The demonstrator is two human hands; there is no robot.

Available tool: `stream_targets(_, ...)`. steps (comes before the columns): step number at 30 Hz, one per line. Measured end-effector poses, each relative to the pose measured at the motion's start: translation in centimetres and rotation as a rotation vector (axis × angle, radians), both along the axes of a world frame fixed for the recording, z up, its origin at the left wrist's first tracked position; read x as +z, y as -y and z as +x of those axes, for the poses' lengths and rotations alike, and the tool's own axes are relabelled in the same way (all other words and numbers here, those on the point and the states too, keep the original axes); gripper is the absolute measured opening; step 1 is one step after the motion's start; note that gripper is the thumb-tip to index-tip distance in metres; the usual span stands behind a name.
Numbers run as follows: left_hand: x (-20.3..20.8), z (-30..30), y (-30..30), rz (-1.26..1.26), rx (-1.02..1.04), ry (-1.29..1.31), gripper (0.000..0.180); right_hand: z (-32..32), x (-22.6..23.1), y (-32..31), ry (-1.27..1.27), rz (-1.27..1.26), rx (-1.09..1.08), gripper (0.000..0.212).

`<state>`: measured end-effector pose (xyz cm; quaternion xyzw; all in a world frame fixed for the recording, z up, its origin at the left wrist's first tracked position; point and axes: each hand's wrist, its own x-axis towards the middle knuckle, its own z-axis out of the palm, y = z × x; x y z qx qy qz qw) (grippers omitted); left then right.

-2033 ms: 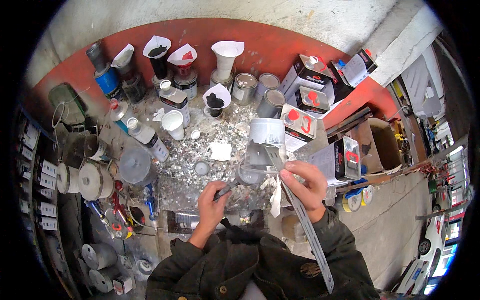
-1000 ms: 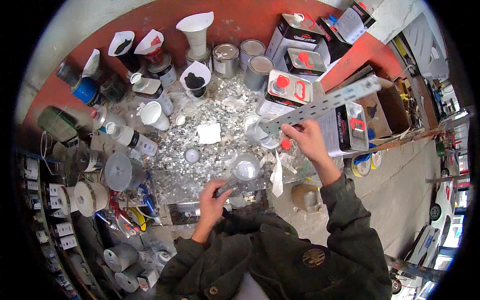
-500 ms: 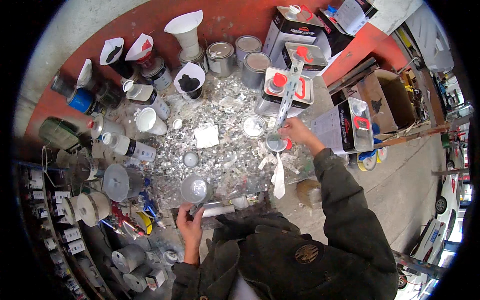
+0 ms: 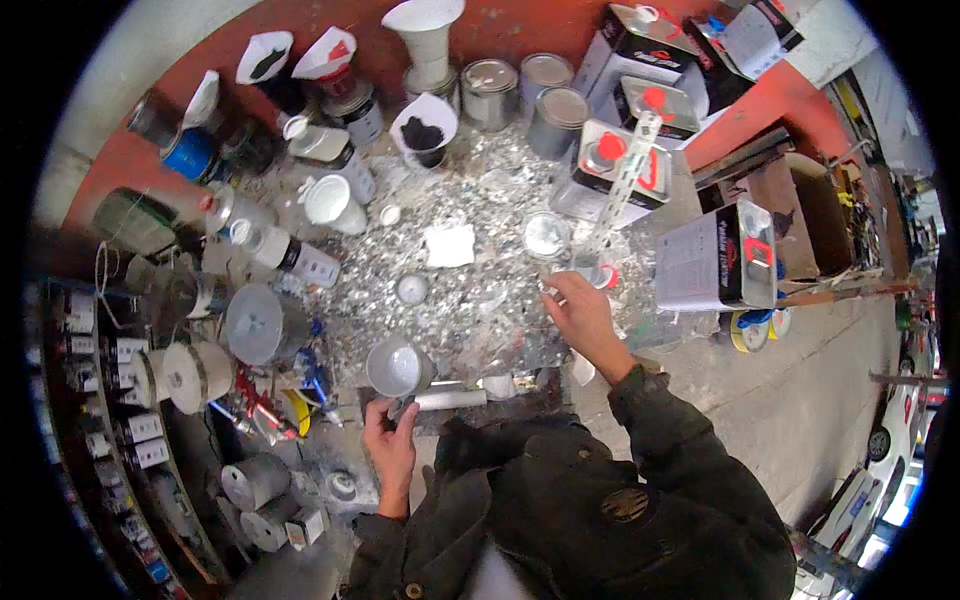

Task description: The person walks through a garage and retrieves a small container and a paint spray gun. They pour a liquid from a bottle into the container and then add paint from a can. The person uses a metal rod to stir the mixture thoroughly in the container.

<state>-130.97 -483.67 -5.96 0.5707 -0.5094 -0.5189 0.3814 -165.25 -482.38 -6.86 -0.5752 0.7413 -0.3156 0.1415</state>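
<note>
My left hand (image 4: 390, 448) is at the table's front edge, with thumb and fingers closed on the handle of a translucent plastic cup (image 4: 397, 368) that has a pale residue inside. My right hand (image 4: 588, 320) is over the right part of the table, fingertips pinched together around a small whitish bit I cannot make out. Just beyond it, a clear cup (image 4: 592, 272) stands with a long perforated mixing stick (image 4: 628, 180) leaning up out of it. A round, pale-topped tin (image 4: 546, 234) sits beyond those fingertips.
Paint-spattered tabletop (image 4: 470, 310) holds a white paper square (image 4: 449, 245), a small round lid (image 4: 411, 289) and a white cup (image 4: 335, 204). Metal solvent cans (image 4: 612, 170) stand at the back right. Several paint tins (image 4: 490, 95) line the back. Spray guns (image 4: 265, 410) hang at left.
My right hand has left the clear cup and mixing stick and drawn nearer to me. The left hand keeps its hold on the plastic cup. The whole view has shifted.
</note>
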Motion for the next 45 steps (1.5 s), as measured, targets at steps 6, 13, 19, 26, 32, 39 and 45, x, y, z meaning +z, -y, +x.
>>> stream_targets(6, 1.3, 1.6, 0.1, -0.010, 0.036, -0.055, 0.027, 0.2, -6.2, 1.6, -0.480, 0.402, 0.029, 0.027)
stream_targets(13, 1.6, 4.2, 0.2, -0.096, 0.049, 0.020, 0.036, 5.3, -0.4, 2.7, 0.555, 0.212, 0.149, 0.027)
stream_targets(19, 4.8, 3.4, 0.5, -0.011, 0.050, -0.052, 0.043, 12.3, 4.9, 3.9, 1.238, 0.210, 0.479, 0.031)
stream_targets(26, 5.7, 2.9, 0.5, -0.021, 0.004, -0.014, 0.045, 12.4, 6.7, 4.1, 1.259, 0.263, 0.582, 0.035)
stream_targets(32, 5.6, 2.2, 0.6, -0.047, 0.027, -0.117, 0.045, 12.9, 5.7, 3.7, 1.333, 0.291, 0.538, 0.021)
stream_targets(39, 6.0, 2.3, 0.6, -0.038, -0.073, -0.037, 0.038, 12.7, 4.9, 4.1, 1.253, 0.571, 0.513, 0.031)
stream_targets(45, 6.6, 1.1, 0.9, -0.017, 0.008, -0.111, 0.041, 13.3, 5.6, 3.2, 1.476, 0.175, 0.541, 0.026)
